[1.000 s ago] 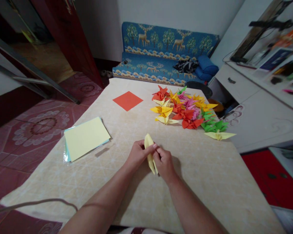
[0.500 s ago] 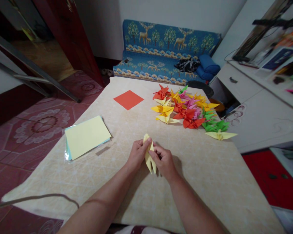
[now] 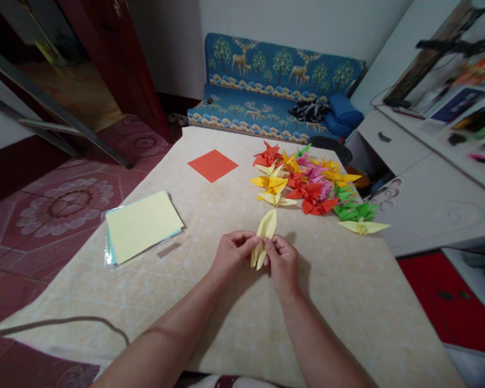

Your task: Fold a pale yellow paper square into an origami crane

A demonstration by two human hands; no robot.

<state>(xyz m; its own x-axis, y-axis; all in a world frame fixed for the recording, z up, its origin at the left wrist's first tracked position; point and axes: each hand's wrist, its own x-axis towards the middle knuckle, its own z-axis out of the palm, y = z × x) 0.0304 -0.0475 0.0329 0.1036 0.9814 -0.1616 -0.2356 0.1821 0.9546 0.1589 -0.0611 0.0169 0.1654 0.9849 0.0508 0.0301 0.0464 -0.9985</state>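
Note:
A partly folded pale-yellow origami paper (image 3: 267, 225) is pinched between both hands over the near middle of the table. My left hand (image 3: 235, 252) grips its left side, thumb on top. On the right side, my right hand (image 3: 282, 258) closes on it with thumb and fingers. Its broad pointed end leans up and away, while two narrow points hang below the fingers. Some fingertips are hidden behind the paper. Beyond the hands, to the right, lie several folded paper cranes (image 3: 307, 188) in red, orange, yellow, pink and green.
A red paper square (image 3: 213, 165) lies flat toward the far side. At the left is a stack of pale-yellow sheets (image 3: 144, 226) over a clear wrapper. A cord (image 3: 64, 321) crosses the table's near left corner. Behind the table stands a blue sofa (image 3: 262, 102); a white cabinet (image 3: 440, 188) is at the right.
The folded yellow paper has turned, its broad end now pointing farther up and right. Both hands have shifted their grip to its lower part, and my right hand has moved slightly right.

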